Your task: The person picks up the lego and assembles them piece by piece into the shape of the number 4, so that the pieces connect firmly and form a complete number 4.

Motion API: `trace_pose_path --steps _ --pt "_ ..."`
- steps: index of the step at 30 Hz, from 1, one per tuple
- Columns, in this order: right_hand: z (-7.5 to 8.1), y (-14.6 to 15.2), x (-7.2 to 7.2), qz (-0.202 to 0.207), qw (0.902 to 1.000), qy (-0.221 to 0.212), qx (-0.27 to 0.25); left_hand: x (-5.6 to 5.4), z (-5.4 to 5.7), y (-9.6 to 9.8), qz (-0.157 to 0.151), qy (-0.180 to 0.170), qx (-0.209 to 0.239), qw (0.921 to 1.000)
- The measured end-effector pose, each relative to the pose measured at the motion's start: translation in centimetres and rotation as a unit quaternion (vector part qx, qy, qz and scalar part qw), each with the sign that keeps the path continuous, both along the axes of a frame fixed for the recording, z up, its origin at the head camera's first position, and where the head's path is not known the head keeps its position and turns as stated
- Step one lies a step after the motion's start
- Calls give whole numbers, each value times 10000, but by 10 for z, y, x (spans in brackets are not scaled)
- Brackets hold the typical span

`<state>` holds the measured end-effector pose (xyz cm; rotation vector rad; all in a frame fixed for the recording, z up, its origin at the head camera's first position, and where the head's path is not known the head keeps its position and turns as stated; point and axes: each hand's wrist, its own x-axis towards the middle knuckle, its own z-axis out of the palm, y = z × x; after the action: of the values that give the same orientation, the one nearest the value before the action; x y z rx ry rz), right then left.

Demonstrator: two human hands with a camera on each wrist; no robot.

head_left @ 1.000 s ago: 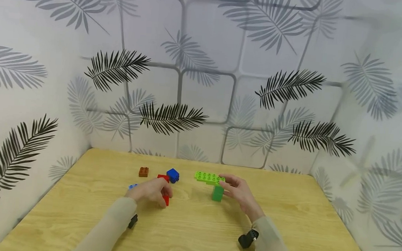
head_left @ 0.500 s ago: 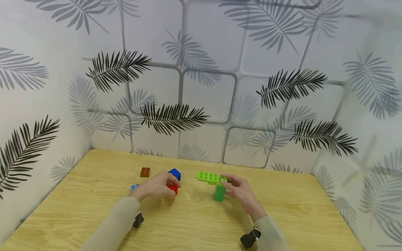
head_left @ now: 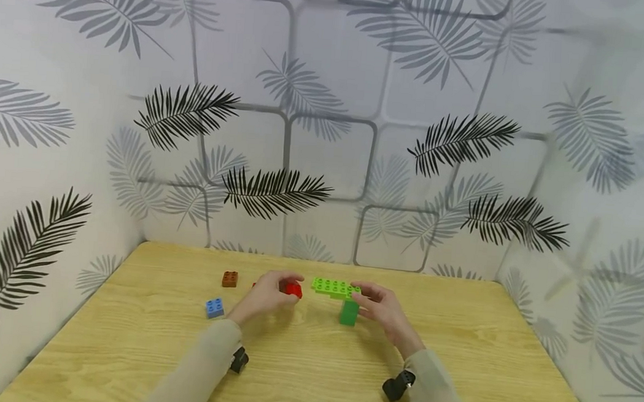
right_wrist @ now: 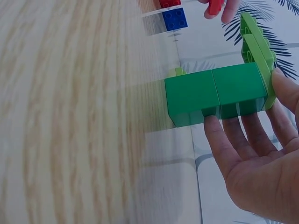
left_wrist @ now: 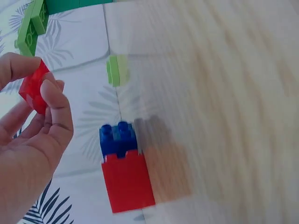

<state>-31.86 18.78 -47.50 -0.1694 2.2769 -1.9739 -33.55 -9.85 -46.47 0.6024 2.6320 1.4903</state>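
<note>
My left hand (head_left: 266,293) pinches a small red toy brick (left_wrist: 35,87) between thumb and fingers, raised over the table. It is close to the left end of a green brick structure. That structure has two dark green bricks (right_wrist: 215,95) stacked on the table and overlapping lime green plates (head_left: 334,287) across the top, jutting left. My right hand (head_left: 384,309) holds it from the right side, thumb at the plates and fingertips against the dark green side. In the left wrist view, the red brick is apart from the plates.
Another red brick (left_wrist: 128,182) stands on the table beside a dark blue brick (left_wrist: 117,140), mostly behind my left hand in the head view. A light blue brick (head_left: 214,307) and a brown brick (head_left: 230,279) lie left. A small lime piece (left_wrist: 113,71) sits near the green stack.
My left hand has picked up the red brick and carried it right and away from me, toward the lime plates. The light blue brick is uncovered. My right hand stays in place.
</note>
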Motion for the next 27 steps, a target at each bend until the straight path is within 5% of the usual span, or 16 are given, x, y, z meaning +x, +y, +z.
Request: trace_pose_path --steps 10,17,27 --pt "-2 2 0 70 9999 -9 116 1 -4 17 -288 -43 411 9987" --pt "-5 0 0 70 9999 -55 63 2 -4 29 -128 -128 166 9997" --pt "-3 -1 -2 38 9999 -40 119 1 -3 40 -193 -134 476 9986"
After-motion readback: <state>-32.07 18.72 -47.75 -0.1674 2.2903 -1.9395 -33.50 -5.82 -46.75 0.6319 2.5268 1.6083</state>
